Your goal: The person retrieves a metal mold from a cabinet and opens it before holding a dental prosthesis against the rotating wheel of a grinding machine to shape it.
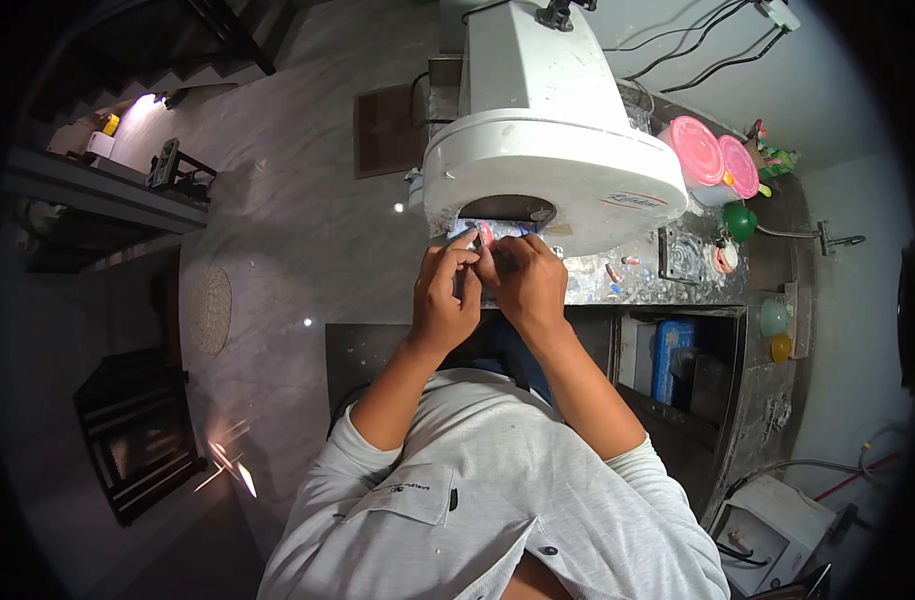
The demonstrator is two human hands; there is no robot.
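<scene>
Both hands meet under the front of a large white machine (558, 165), just below its dark oval opening (508, 208). My left hand (448, 295) has its fingers bent around a small pink-red piece (486, 236). From the other side, my right hand (533, 285) pinches in close, thumb and fingertips at the same piece. Fingers cover most of it, and I cannot tell exactly what it is. Whitish scraps and small bits lie on the littered worktop (588, 290) beside my right hand.
Small red and blue bits (614, 272) lie right of my hands. Further right are a dark metal frame (681, 255), a pink-and-white piece (725, 258) and a green bowl (740, 222). Pink-lidded tubs (698, 150) stand behind. A blue container (675, 360) sits below the worktop.
</scene>
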